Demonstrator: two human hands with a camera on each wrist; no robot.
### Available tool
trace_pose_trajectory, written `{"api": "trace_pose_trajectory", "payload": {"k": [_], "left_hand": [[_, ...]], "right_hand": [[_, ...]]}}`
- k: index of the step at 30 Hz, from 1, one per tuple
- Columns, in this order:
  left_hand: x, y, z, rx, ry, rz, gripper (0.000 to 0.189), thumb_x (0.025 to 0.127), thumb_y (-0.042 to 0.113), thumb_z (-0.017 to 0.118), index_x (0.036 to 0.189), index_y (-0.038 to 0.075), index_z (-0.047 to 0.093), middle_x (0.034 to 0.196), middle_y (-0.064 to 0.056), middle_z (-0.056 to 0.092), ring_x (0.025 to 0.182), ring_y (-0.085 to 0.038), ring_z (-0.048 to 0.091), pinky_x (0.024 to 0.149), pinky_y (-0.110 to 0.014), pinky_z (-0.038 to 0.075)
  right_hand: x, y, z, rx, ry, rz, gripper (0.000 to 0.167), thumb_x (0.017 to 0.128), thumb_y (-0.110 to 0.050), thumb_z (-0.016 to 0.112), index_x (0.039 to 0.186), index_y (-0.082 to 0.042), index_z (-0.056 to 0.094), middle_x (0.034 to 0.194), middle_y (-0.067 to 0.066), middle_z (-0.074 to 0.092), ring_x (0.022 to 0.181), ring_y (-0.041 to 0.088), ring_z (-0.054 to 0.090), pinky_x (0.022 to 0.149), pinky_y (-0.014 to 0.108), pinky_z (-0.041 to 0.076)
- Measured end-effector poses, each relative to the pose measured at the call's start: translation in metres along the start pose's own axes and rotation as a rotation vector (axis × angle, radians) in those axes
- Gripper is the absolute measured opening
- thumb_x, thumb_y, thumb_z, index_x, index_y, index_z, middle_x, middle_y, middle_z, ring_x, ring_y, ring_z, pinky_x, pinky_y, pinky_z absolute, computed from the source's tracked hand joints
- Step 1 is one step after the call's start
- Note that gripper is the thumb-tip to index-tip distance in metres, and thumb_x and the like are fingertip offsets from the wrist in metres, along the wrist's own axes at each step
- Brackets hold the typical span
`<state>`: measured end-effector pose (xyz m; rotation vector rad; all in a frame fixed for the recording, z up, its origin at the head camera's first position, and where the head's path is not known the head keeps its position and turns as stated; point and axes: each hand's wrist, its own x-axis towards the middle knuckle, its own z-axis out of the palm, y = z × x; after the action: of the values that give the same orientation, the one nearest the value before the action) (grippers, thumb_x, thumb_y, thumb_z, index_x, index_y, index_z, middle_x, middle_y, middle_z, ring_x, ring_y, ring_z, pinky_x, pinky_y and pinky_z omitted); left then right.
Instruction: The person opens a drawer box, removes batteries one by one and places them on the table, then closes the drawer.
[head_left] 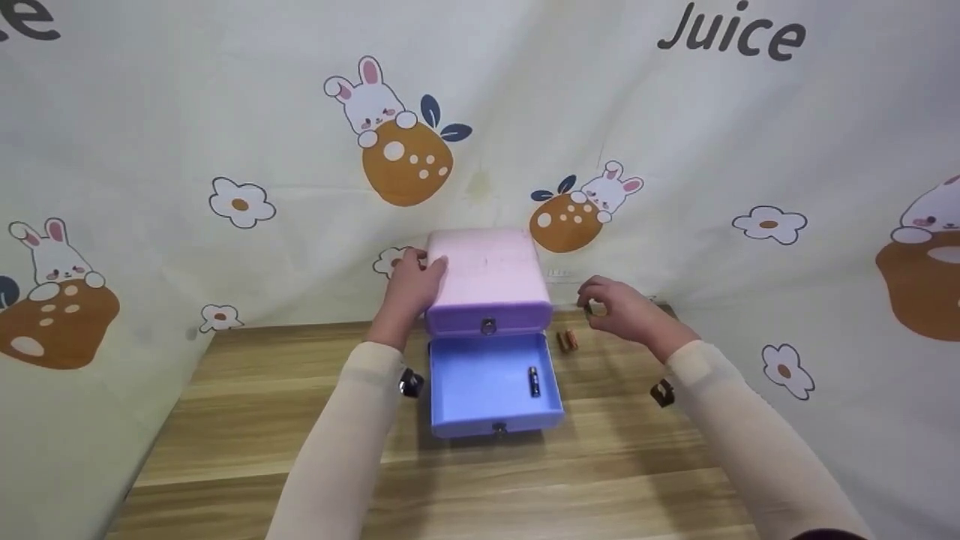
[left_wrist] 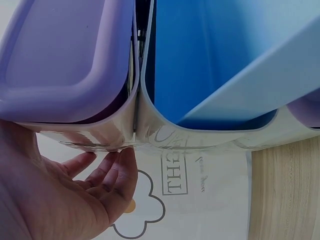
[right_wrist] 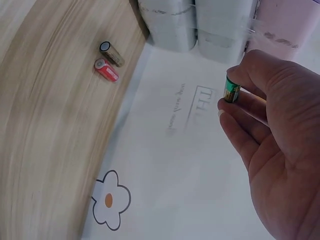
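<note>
A small drawer cabinet point(head_left: 487, 262) with a pink top stands against the back cloth, its upper purple drawer point(head_left: 457, 321) pushed in. Below it the blue drawer point(head_left: 480, 375) is pulled out, with a dark battery point(head_left: 534, 382) lying at its right side. My left hand point(head_left: 414, 289) rests on the cabinet's upper left side; in the left wrist view its fingertips touch the side wall beneath the purple drawer. To the right of the cabinet, my right hand point(head_left: 622, 311) pinches a green battery point(right_wrist: 231, 90) between thumb and fingers, raised off the table.
Two more batteries lie side by side on the wooden table point(head_left: 285, 420), right of the cabinet: a red one point(right_wrist: 106, 70) and a brown one point(right_wrist: 112, 53). Printed cloth point(head_left: 285, 135) hangs behind the table and along both sides.
</note>
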<state>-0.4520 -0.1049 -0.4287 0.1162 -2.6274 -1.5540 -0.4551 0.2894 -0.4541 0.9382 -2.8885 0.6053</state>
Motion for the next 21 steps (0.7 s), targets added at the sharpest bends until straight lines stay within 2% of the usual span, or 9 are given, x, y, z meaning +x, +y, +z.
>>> {"api": "trace_pose_trajectory", "payload": {"k": [5,11,21], "left_hand": [[-0.001,0.0,0.0,0.003,0.003,-0.002,0.069,0.111,0.051,0.055,0.158,0.002,0.045,0.15,-0.022,0.057,0.14,-0.04,0.056,0.119,-0.054,0.044],[0.0,-0.001,-0.001,-0.001,-0.001,-0.004,0.068,0.111,0.05,0.055,0.157,0.002,0.045,0.15,-0.022,0.056,0.14,-0.039,0.055,0.119,-0.054,0.043],[0.001,-0.001,0.001,-0.019,-0.012,-0.011,0.069,0.111,0.051,0.055,0.16,0.003,0.043,0.154,-0.023,0.055,0.143,-0.039,0.054,0.121,-0.054,0.043]], "right_hand": [[0.003,0.001,0.001,-0.029,0.032,-0.051,0.022,0.092,0.004,0.077,0.113,-0.003,0.077,0.128,0.014,0.071,0.121,0.037,0.069,0.107,0.054,0.056],[0.007,0.002,0.002,-0.039,0.003,-0.014,0.023,0.093,0.002,0.077,0.115,-0.004,0.078,0.13,0.014,0.071,0.122,0.037,0.068,0.108,0.054,0.055],[0.01,0.016,0.007,-0.025,0.027,-0.045,0.024,0.089,0.008,0.076,0.112,0.001,0.077,0.127,0.018,0.071,0.117,0.04,0.068,0.105,0.058,0.055]]}}
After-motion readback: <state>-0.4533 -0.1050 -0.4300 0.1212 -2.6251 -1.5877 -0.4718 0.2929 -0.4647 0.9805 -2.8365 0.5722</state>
